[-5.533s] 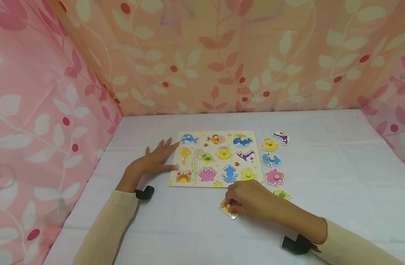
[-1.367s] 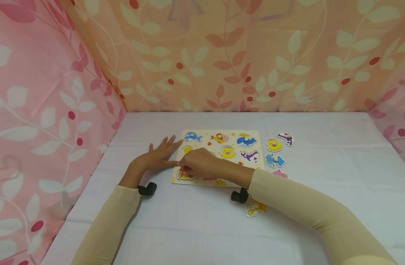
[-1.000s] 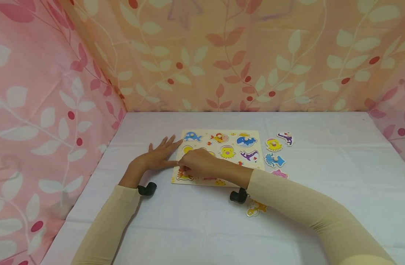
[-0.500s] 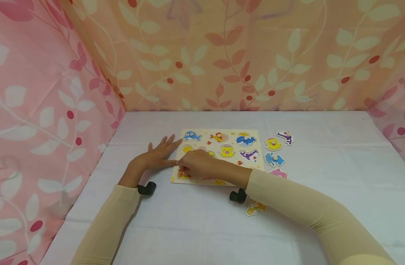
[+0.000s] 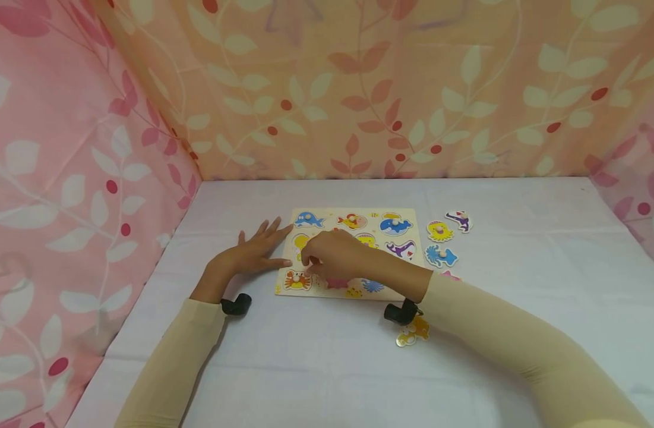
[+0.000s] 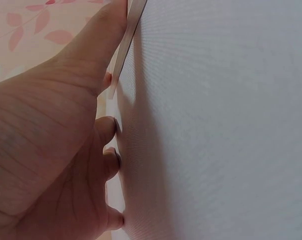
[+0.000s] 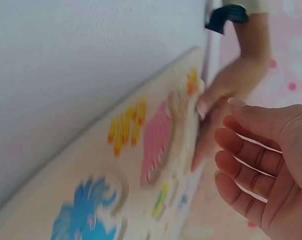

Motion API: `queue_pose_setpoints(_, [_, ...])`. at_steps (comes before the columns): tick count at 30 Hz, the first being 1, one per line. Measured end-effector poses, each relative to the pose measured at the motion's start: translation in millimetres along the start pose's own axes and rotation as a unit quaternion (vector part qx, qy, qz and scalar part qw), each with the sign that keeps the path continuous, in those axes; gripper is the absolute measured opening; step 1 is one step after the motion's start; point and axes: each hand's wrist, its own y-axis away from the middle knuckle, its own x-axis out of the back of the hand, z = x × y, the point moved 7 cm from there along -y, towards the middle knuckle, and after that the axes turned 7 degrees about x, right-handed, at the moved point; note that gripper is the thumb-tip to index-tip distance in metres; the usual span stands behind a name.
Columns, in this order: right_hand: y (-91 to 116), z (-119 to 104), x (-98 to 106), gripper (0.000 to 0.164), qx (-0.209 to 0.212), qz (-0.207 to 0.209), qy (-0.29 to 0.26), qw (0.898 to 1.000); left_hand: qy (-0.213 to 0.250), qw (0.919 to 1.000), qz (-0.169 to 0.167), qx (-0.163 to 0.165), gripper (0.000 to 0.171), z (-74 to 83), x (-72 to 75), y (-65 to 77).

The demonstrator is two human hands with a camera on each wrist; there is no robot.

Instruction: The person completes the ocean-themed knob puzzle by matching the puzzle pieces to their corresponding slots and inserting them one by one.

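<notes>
A wooden peg puzzle board (image 5: 327, 213) with sea-animal pictures lies on the white table. My left hand (image 5: 249, 255) rests flat with fingers spread at its left side, thumb and a fingertip at the edge. The left wrist view shows that thumb (image 6: 98, 40) against the board's edge. An orange crab piece (image 5: 297, 279) with a round knob sits in the lower-left crab spot. Beside it, my right hand (image 5: 340, 255) hovers over the board's middle, covering the turtle and part of the shell picture. In the right wrist view its fingers (image 7: 250, 150) are loosely bent around nothing.
Right of the board lie loose knobbed pieces: a purple whale (image 5: 462, 222), a yellow octopus (image 5: 439, 230), a blue squid (image 5: 441, 255) and a pink shell (image 5: 450, 276), partly behind the sleeve. Yellow-orange pieces (image 5: 407, 337) lie near the right wrist camera (image 5: 397, 312). Leaf-patterned cloth walls surround the table.
My right hand carried the crab piece from the table to the board's lower-left spot. It has now let go and moved up and right, uncovering the crab. The left hand stays at the edge.
</notes>
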Motion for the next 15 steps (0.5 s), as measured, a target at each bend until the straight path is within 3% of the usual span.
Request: queue_pose_setpoints(15, [94,33,42,0.017,-0.051,0.084,-0.003,0.995,-0.007,0.9999,0.007,0.004,0.098,-0.5,-1.9,-1.8])
